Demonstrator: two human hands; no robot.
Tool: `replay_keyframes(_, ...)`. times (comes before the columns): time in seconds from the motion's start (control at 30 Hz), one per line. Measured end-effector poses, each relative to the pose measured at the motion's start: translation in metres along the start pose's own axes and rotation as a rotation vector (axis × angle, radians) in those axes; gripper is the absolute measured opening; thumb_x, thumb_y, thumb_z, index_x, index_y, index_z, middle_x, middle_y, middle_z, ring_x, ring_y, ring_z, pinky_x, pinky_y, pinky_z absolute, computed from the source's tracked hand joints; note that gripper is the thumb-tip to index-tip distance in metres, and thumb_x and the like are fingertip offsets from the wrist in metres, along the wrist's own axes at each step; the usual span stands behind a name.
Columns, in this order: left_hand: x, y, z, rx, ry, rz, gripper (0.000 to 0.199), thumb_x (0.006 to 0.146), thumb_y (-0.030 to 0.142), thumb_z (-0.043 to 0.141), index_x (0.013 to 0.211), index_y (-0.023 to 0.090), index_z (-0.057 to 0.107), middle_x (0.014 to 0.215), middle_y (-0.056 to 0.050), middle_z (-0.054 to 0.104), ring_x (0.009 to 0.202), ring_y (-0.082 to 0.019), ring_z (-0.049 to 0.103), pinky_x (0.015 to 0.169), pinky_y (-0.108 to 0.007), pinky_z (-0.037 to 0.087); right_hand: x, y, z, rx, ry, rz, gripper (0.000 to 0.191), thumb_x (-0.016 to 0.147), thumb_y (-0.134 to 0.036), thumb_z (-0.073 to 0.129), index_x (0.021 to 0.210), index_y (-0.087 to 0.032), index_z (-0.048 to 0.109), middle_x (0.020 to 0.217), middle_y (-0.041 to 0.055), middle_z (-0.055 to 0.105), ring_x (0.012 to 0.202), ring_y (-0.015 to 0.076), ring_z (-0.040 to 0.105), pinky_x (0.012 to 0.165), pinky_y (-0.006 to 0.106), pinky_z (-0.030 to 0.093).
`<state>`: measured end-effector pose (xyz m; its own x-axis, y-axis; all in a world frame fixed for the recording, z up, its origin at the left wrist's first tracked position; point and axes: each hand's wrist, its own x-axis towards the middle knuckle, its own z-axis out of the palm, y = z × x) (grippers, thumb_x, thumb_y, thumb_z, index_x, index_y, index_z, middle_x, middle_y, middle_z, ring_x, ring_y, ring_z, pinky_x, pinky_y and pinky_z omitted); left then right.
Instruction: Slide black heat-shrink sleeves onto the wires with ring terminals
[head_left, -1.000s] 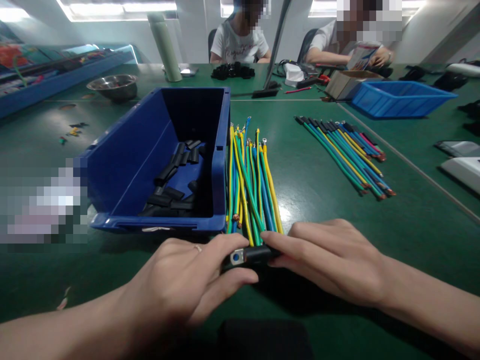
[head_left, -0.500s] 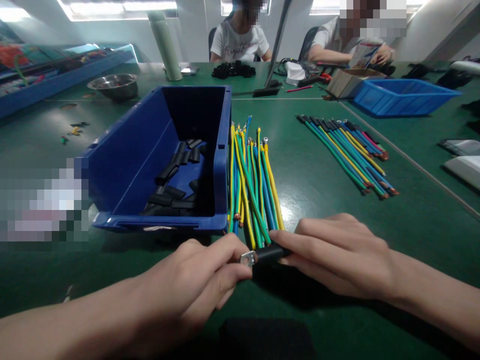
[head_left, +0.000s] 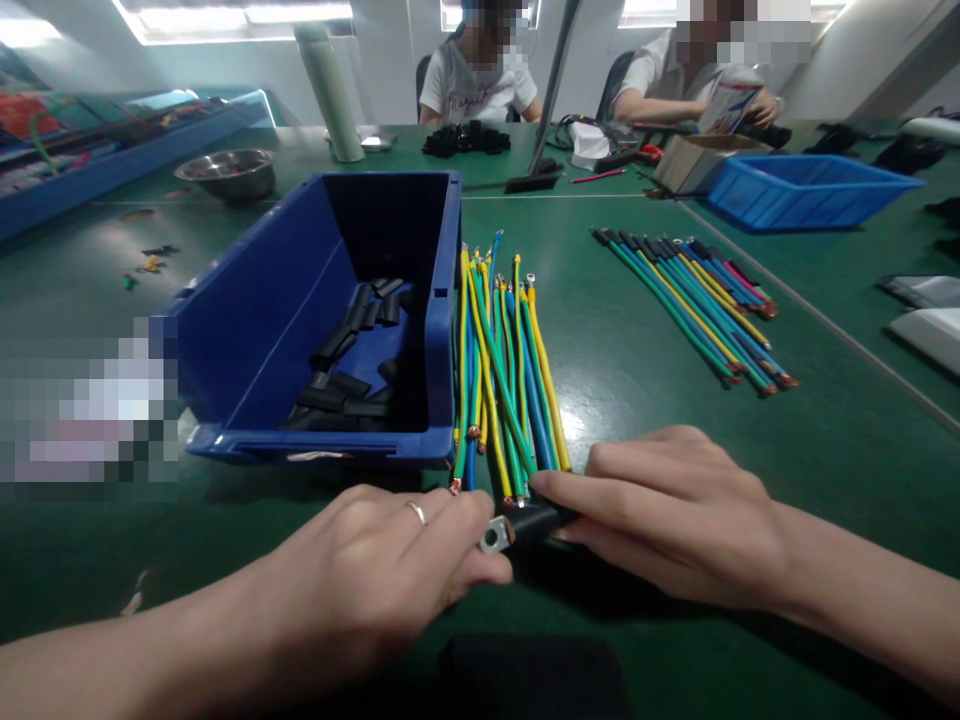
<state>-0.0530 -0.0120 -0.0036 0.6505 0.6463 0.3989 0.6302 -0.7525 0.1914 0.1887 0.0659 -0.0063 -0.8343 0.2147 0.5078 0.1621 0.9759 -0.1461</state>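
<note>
My left hand (head_left: 420, 550) is closed in a pinch beside a silver cable lug (head_left: 495, 536), whose flat end with its round hole points left. A short black heat-shrink tube (head_left: 535, 521) covers the part right behind the lug. Around the tube's right end, the thumb and fingers of my right hand (head_left: 667, 505) are closed; any wire inside is hidden. Just beyond my hands lies a bundle of green, yellow and blue wires (head_left: 510, 390), with lugs at the far ends and bare copper at some near ends.
Left of the bundle stands a dark blue bin (head_left: 315, 447) holding loose black tubes (head_left: 330, 395). Farther right lies a row of wires with black sleeves (head_left: 690, 300). A light blue tray (head_left: 810, 195), a metal bowl (head_left: 229, 175) and a green bottle (head_left: 330, 95) stand farther back. Two people sit opposite.
The lug has turned so that its hole faces me more, and its end has dipped slightly. My left hand has rolled over, showing a ring. My right hand has barely moved.
</note>
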Motion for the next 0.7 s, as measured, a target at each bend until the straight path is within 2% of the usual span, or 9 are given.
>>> replay_keyframes(0.17, -0.002, 0.004, 0.0, 0.127, -0.029, -0.013, 0.027, 0.107, 0.025, 0.027, 0.095, 0.016, 0.05, 0.068, 0.003, 0.061, 0.054, -0.012, 0.061, 0.047, -0.025, 0.043, 0.001, 0.0, 0.001, 0.011, -0.002, -0.001, 0.014, 0.101, -0.021, 0.047, 0.109, -0.016, 0.058, 0.065, -0.0051, 0.052, 0.049, 0.0085, 0.044, 0.045, 0.028, 0.028)
replay_keyframes(0.3, -0.003, 0.007, 0.002, 0.175, -0.039, 0.024, 0.029, 0.106, 0.024, 0.028, 0.088, 0.017, 0.05, 0.063, 0.003, 0.056, 0.05, -0.014, 0.056, 0.045, -0.028, 0.041, 0.0, 0.001, 0.002, 0.01, -0.001, -0.025, 0.014, 0.099, -0.02, 0.05, 0.11, -0.016, 0.059, 0.061, -0.0059, 0.05, 0.048, 0.0088, 0.043, 0.046, 0.029, 0.026)
replay_keyframes(0.6, 0.006, 0.012, -0.006, 0.24, -0.013, 0.044, 0.031, 0.105, 0.021, 0.027, 0.08, 0.021, 0.046, 0.059, 0.003, 0.055, 0.047, -0.016, 0.051, 0.045, -0.031, 0.036, 0.001, 0.001, -0.001, 0.011, -0.03, -0.071, 0.015, 0.099, -0.022, 0.053, 0.112, -0.017, 0.058, 0.06, -0.007, 0.047, 0.048, 0.0094, 0.039, 0.047, 0.028, 0.025)
replay_keyframes(0.7, 0.006, 0.015, -0.009, 0.262, 0.033, 0.057, 0.031, 0.105, 0.02, 0.026, 0.08, 0.022, 0.045, 0.059, 0.003, 0.056, 0.047, -0.015, 0.051, 0.044, -0.031, 0.035, 0.001, 0.001, -0.003, -0.004, -0.042, -0.096, 0.015, 0.099, -0.021, 0.051, 0.112, -0.016, 0.057, 0.061, -0.007, 0.047, 0.049, 0.0086, 0.04, 0.047, 0.027, 0.026)
